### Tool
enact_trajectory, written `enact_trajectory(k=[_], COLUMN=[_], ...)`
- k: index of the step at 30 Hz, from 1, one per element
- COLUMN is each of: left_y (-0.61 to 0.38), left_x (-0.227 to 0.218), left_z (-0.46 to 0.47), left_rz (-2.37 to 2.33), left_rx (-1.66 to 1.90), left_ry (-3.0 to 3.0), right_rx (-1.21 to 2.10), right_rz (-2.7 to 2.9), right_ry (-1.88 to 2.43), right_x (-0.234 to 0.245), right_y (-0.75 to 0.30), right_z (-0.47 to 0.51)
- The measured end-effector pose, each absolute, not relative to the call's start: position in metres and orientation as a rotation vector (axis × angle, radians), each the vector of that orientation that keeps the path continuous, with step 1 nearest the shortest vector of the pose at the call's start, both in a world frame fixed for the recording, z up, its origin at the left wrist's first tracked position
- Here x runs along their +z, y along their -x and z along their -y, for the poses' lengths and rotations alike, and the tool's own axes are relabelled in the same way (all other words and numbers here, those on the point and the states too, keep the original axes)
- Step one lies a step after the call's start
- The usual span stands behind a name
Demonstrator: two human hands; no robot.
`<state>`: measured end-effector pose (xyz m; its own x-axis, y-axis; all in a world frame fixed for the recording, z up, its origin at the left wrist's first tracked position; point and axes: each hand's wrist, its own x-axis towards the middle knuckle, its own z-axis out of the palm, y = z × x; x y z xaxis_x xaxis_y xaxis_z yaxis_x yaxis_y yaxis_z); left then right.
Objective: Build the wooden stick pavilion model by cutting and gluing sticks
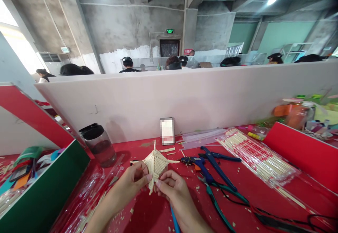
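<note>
A small panel of pale wooden sticks [156, 162], glued side by side into a pointed shape, is held upright above the red table [148, 212]. My left hand [132, 185] pinches its lower left edge with closed fingers. My right hand [173, 189] grips its lower right edge, fingers curled. Just to the right on the table lie a blue glue gun [196, 162], blue-handled cutters [219, 164] and teal-handled pliers [219, 197]. A blue tool handle [174, 222] shows under my right wrist.
A dark-lidded clear jar [98, 144] stands at the left. Packs of wooden sticks [257, 157] lie at the right, clear wrappers [87, 197] at the left. A white partition [185, 99] closes the back; several people sit beyond it. A green-and-red divider [44, 187] borders the left, a red one [301, 152] the right.
</note>
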<state>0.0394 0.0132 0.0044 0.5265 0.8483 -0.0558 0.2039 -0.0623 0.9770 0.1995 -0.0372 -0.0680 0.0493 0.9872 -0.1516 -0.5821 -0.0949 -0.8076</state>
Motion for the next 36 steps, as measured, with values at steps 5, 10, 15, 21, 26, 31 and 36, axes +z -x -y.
enact_trajectory(k=[5, 10, 15, 21, 26, 31, 36], left_y=[-0.041, -0.041, -0.041, -0.038, -0.034, -0.034, -0.039], left_x=[0.005, 0.007, 0.006, -0.005, 0.000, 0.029, 0.047], left_z=[-0.013, -0.013, -0.012, -0.014, -0.011, 0.003, 0.016], left_rz=[-0.935, -0.920, -0.928, -1.007, -1.183, -1.224, -0.980], left_rx=[0.676, 0.690, 0.674, 0.693, 0.662, 0.661, 0.635], left_ry=[-1.576, -1.572, -1.608, -1.652, -1.822, -2.076, -2.238], right_rx=[1.495, 1.482, 1.493, 1.450, 1.314, 1.242, 1.285], right_rz=[0.582, 0.617, 0.604, 0.591, 0.652, 0.727, 0.755], right_ry=[0.859, 0.849, 0.842, 0.903, 0.900, 0.878, 0.806], right_x=[-0.071, -0.069, -0.065, -0.074, -0.071, -0.052, -0.033], right_y=[-0.199, -0.201, -0.201, -0.201, -0.207, -0.210, -0.208], right_z=[0.036, 0.036, 0.036, 0.036, 0.043, 0.048, 0.056])
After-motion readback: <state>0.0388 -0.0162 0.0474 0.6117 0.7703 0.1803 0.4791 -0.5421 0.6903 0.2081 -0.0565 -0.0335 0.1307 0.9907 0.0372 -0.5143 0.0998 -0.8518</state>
